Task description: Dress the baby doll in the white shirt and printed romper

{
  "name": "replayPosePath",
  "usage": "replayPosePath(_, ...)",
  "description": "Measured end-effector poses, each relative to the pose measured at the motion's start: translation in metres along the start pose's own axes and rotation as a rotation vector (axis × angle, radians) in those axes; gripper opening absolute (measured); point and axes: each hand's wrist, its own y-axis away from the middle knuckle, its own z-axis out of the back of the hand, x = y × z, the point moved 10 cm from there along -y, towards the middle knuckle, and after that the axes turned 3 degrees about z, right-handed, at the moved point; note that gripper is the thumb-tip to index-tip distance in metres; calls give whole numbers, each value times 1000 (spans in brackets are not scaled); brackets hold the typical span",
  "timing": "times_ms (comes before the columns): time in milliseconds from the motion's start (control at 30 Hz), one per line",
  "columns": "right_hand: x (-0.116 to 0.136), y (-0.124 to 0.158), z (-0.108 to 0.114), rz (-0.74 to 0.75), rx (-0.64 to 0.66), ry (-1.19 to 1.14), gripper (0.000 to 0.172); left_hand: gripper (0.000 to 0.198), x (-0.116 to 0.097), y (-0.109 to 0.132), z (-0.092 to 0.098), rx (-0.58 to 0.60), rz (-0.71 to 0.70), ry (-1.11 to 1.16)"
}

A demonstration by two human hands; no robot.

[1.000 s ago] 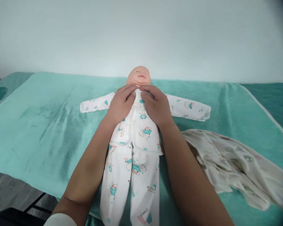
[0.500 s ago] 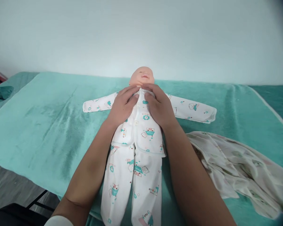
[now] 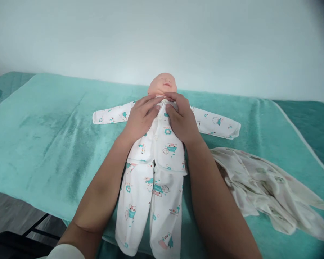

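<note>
A doll point(image 3: 162, 83) in baby clothes lies on its back, head toward the wall. It wears a white printed baby shirt point(image 3: 169, 147) with sleeves spread wide, and matching trousers point(image 3: 135, 201). Both my hands rest on the upper chest at the collar. My left hand point(image 3: 143, 117) has its fingers over the neckline and its thumb on the shirt front. Opposite it, my right hand point(image 3: 182, 117) bends its fingers round the other collar edge. Cloth bunches slightly between the two hands. The fingertips at the neck are partly hidden.
A green plush cover point(image 3: 56, 144) lies under the doll. To the right is a crumpled pale patterned cloth point(image 3: 267, 187). A white wall point(image 3: 162, 36) rises behind. Something black point(image 3: 16, 248) stands at the lower left, by the grey floor point(image 3: 5, 201).
The view has shifted slightly. My hands stay at the collar, and the cloth between them looks a little more gathered. My right fingers sit slightly closer to the neck.
</note>
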Motion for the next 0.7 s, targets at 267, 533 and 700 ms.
replayPosePath(267, -3, 2, 5, -19, -89, 13, 31, 35, -2, 3, 1, -15, -4, 26)
replayPosePath(533, 1, 1, 6, -14, -82, 24, 26, 33, -1, 6, 3, -27, 7, 31)
replayPosePath(700, 8, 0, 6, 26, -74, 22, 19, 33, -1, 7, 2, -23, 4, 19)
